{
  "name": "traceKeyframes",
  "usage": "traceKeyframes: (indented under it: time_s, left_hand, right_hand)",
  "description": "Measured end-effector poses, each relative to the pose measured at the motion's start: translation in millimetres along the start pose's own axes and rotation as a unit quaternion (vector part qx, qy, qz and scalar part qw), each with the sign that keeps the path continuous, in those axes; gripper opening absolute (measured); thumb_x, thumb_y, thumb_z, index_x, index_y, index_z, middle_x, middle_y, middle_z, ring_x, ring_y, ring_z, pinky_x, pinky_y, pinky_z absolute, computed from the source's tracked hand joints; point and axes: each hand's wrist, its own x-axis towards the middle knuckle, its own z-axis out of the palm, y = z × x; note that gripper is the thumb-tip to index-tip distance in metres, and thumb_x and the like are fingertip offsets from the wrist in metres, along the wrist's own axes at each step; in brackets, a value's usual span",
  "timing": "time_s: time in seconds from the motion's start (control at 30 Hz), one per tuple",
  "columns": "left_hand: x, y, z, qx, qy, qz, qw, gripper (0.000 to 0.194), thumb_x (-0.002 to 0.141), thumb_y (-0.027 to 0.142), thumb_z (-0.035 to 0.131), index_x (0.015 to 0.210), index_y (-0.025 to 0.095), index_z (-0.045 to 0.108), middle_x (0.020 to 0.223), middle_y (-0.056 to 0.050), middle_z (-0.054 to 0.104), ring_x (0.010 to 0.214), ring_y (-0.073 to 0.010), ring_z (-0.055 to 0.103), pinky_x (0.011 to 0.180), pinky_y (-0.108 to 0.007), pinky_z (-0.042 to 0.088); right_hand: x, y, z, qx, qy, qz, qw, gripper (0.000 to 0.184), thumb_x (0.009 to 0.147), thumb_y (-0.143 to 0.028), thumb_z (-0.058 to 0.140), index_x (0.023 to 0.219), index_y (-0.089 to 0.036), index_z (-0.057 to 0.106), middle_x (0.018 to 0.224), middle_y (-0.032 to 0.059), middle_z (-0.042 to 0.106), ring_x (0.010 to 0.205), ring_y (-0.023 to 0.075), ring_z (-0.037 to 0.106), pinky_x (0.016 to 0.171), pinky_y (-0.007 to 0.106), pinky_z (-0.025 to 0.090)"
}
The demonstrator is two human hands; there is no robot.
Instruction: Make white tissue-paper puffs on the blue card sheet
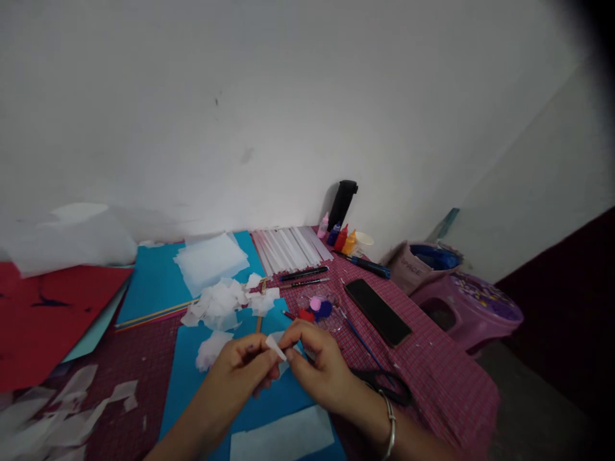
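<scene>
A small piece of white paper is pinched between the fingertips of my left hand and my right hand. Both hands are above a blue sheet. Just beyond them lies a pile of crumpled white paper pieces, with a smaller clump beside my left hand. A white paper strip rests flat on the blue sheet, nearer to me. Black-handled scissors lie by my right wrist, partly hidden by it.
Glue sticks lie in a row near the wall. Paint bottles stand at the back right, before a phone. A paint palette sits beyond my right hand. Red card and paper scraps are at left; a pink stool stands right.
</scene>
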Motion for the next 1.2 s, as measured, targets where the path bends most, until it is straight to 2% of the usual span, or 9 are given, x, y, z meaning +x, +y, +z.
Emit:
traceKeyframes:
  time_s: [0.3, 0.63, 0.8, 0.87, 0.97, 1.0, 1.1, 1.2]
  left_hand:
    - [-1, 0, 1.6, 0.015, 0.008, -0.011, 1.000, 0.019, 0.074, 0.032, 0.054, 0.061, 0.018, 0.054, 0.053, 0.006, 0.048, 0.048, -0.0089, 0.040, 0.046, -0.022, 0.030]
    - [-2, 4, 3.1, 0.022, 0.030, -0.023, 0.999, 0.023, 0.071, 0.035, 0.054, 0.057, 0.018, 0.055, 0.051, 0.005, 0.048, 0.046, -0.0097, 0.040, 0.044, -0.023, 0.031]
    - [-2, 6, 2.6, 0.015, 0.021, -0.019, 0.999, 0.026, 0.074, 0.038, 0.049, 0.059, 0.018, 0.056, 0.056, 0.002, 0.052, 0.051, -0.0113, 0.044, 0.045, -0.023, 0.032]
    - [-2, 6, 1.8, 0.061, 0.019, -0.003, 0.998, 0.026, 0.074, 0.037, 0.048, 0.057, 0.018, 0.053, 0.054, 0.003, 0.048, 0.051, -0.0110, 0.041, 0.047, -0.023, 0.031]
    - [-2, 8, 2.1, 0.167, 0.046, 0.042, 0.984, 0.023, 0.071, 0.032, 0.049, 0.052, 0.019, 0.046, 0.051, 0.006, 0.038, 0.051, -0.0102, 0.036, 0.049, -0.023, 0.028]
    - [-3, 9, 2.6, 0.197, 0.054, 0.053, 0.977, 0.023, 0.070, 0.030, 0.049, 0.050, 0.019, 0.044, 0.050, 0.006, 0.035, 0.051, -0.0100, 0.034, 0.049, -0.023, 0.027]
    - [-5, 13, 3.8, 0.249, 0.053, 0.067, 0.965, 0.019, 0.067, 0.025, 0.048, 0.050, 0.020, 0.042, 0.049, 0.006, 0.035, 0.050, -0.0099, 0.034, 0.047, -0.023, 0.026]
    - [-6, 12, 2.8, 0.250, 0.030, 0.075, 0.965, 0.013, 0.068, 0.022, 0.049, 0.056, 0.020, 0.046, 0.052, 0.005, 0.043, 0.051, -0.0101, 0.038, 0.048, -0.022, 0.029]
  right_hand:
    - [0, 0, 1, 0.010, 0.007, 0.000, 1.000, 0.012, 0.080, -0.008, 0.049, 0.080, -0.016, 0.058, 0.075, 0.0007, 0.058, 0.071, 0.0105, 0.054, 0.067, 0.023, 0.042]
    - [0, -5, -3, -0.082, 0.001, -0.035, 0.996, 0.016, 0.081, -0.006, 0.049, 0.083, -0.018, 0.059, 0.075, -0.0005, 0.060, 0.075, 0.0109, 0.054, 0.071, 0.025, 0.038]
    - [1, -7, -6, -0.076, -0.006, -0.028, 0.997, 0.014, 0.081, -0.009, 0.049, 0.083, -0.018, 0.060, 0.075, 0.0001, 0.060, 0.076, 0.0115, 0.054, 0.074, 0.027, 0.038]
    - [1, -8, -6, -0.043, -0.018, 0.006, 0.999, 0.010, 0.079, -0.010, 0.052, 0.078, -0.017, 0.060, 0.073, -0.0002, 0.058, 0.074, 0.0114, 0.053, 0.072, 0.026, 0.039]
    - [3, -6, -5, 0.066, -0.062, 0.112, 0.990, 0.003, 0.076, -0.014, 0.057, 0.075, -0.015, 0.059, 0.071, -0.0008, 0.056, 0.069, 0.0104, 0.052, 0.067, 0.024, 0.040]
    - [4, -5, -5, 0.117, -0.081, 0.156, 0.977, 0.003, 0.075, -0.017, 0.059, 0.074, -0.014, 0.058, 0.069, -0.0014, 0.056, 0.067, 0.0096, 0.051, 0.064, 0.023, 0.040]
    - [5, 2, -3, 0.265, -0.121, 0.263, 0.920, 0.017, 0.069, -0.026, 0.067, 0.072, -0.013, 0.056, 0.063, -0.0034, 0.055, 0.058, 0.0072, 0.050, 0.060, 0.022, 0.040]
    - [6, 7, -3, 0.341, -0.121, 0.300, 0.883, 0.026, 0.065, -0.032, 0.072, 0.070, -0.012, 0.056, 0.062, -0.0024, 0.059, 0.055, 0.0066, 0.053, 0.058, 0.021, 0.042]
